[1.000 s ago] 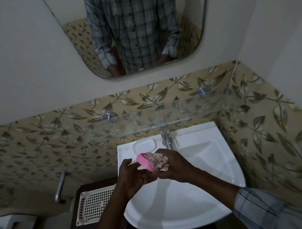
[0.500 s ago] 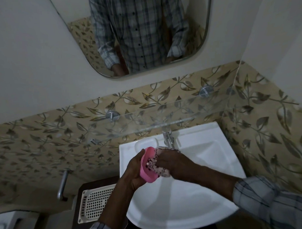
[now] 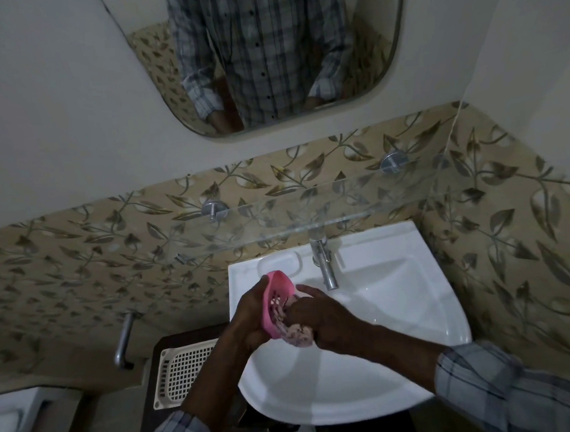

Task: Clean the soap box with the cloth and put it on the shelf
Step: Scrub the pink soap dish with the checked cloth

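At centre frame, over a white corner sink (image 3: pixel 396 389), the left hand (image 3: pixel 248 317) grips a pink soap box (image 3: pixel 275 300); the right hand (image 3: pixel 326 321) clutches a patterned cloth (image 3: pixel 297 336) pressed inside it.

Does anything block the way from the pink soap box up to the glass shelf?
Nothing visible does. The pink perforated plastic soap box is above the white basin, and the clear glass shelf above looks bare.

A single head view looks steeply down from above the white basin (image 3: pixel 363 368), close in, facing the wall corner behind it. The glass shelf (image 3: pixel 309 221) lies just beyond the basin, the mirror (image 3: pixel 271 54) higher on the wall beyond it.
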### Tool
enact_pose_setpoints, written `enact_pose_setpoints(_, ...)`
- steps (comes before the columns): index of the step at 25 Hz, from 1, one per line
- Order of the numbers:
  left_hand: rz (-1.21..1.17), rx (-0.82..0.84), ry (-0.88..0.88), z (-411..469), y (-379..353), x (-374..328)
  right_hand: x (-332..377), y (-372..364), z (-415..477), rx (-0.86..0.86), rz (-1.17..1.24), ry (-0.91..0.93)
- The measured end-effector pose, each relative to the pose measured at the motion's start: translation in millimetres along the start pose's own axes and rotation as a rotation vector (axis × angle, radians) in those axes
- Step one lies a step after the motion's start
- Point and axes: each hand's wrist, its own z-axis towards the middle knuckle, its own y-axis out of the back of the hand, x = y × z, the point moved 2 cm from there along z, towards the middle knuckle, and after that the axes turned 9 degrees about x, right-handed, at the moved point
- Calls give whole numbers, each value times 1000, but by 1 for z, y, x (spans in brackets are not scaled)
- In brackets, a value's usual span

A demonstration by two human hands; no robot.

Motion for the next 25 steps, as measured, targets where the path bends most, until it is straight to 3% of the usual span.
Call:
enact_pose_setpoints(2, 29, -18, -3, -1, -3, 5, -4, -6, -6, 55, 7, -19)
enact_pose_setpoints(3, 53, -73, -75, 0, -3, 13, -2, -7, -3, 21, 158, -192)
enact_pose_setpoints(5, 104, -154, -306, -4, -6, 25, 12, -11, 13, -59, 819, -640)
enact_pose_setpoints(7, 141, -72, -545, -4, -10, 39, 17, -5, 22, -204, 1354, -820)
enact_pose_setpoints(8, 213, -29, -601, -4, -13, 41, 15, 3, 26, -257, 1418, -838)
enact_pose_setpoints(12, 577, -56, -606, -5, -17, 35, 31, 18, 32, -269, 1068, -784)
enact_pose_setpoints(14, 747, 48, -609, -6, -3, 34, 27, 16, 27, -315, 910, -775)
enact_pose_setpoints(15, 710, 112, -626, -7, 7, 32, 22, 19, 22, -306, 851, -705)
enact_pose_setpoints(16, 475, 176, -554, -10, 14, 25, 16, 24, 17, -281, 731, -572)
enact_pose_setpoints(18, 21, 137, -246, -3, 27, 8, 0, 32, 8, -187, 273, -180)
enact_pose_setpoints(19, -118, 182, -30, 0, 24, 3, -4, 30, 4, -136, 17, 7)
enact_pose_setpoints(21, -225, 261, 200, -3, 9, -5, -5, 19, -4, -44, -262, 216)
enact_pose_setpoints(23, -256, 233, 229, 3, -4, -1, -6, 8, -9, 7, -314, 205)
enact_pose_setpoints(25, -219, 119, 134, 9, -13, 8, -3, -2, -10, 8, -194, 15)
